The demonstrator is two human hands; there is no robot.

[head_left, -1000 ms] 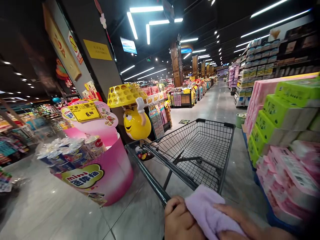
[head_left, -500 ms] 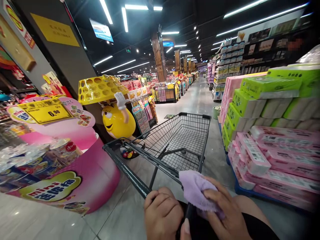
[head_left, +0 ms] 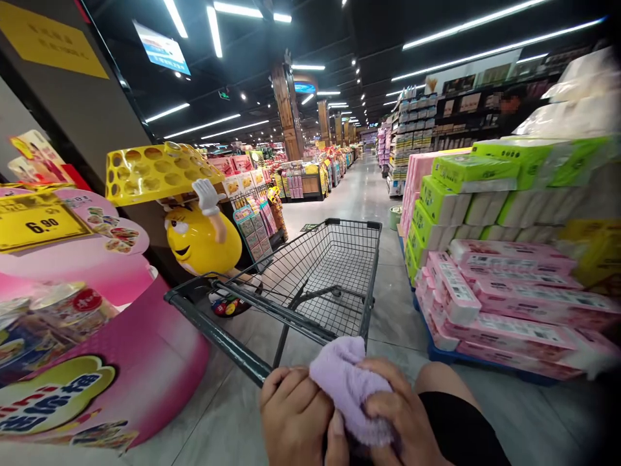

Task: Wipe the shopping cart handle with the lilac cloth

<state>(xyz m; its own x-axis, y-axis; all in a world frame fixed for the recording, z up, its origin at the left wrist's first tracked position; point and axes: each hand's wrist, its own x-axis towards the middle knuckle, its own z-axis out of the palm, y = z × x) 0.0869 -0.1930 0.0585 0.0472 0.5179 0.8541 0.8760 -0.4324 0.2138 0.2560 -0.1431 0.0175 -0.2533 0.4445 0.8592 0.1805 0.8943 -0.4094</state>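
A dark wire shopping cart (head_left: 334,259) stands in front of me, its basket bare. My left hand (head_left: 297,411) is wrapped round the cart's handle bar (head_left: 220,340) near its right end. Close beside it, my right hand (head_left: 398,414) grips a lilac cloth (head_left: 342,382) bunched over the right end of the handle. The cloth hides that part of the bar and some of my right fingers. Both thumbs lie near each other below the cloth.
A pink display bin (head_left: 160,362) with packaged goods stands at left, beside a yellow candy-character figure (head_left: 206,243). At right, green tissue packs (head_left: 451,200) and pink packs (head_left: 524,323) are stacked on a blue pallet (head_left: 485,362). An aisle (head_left: 359,175) runs ahead between shelves.
The view has turned slightly right, so the surroundings sit further left. My right hand and the cloth have moved closer to my left hand, which still holds the bar.
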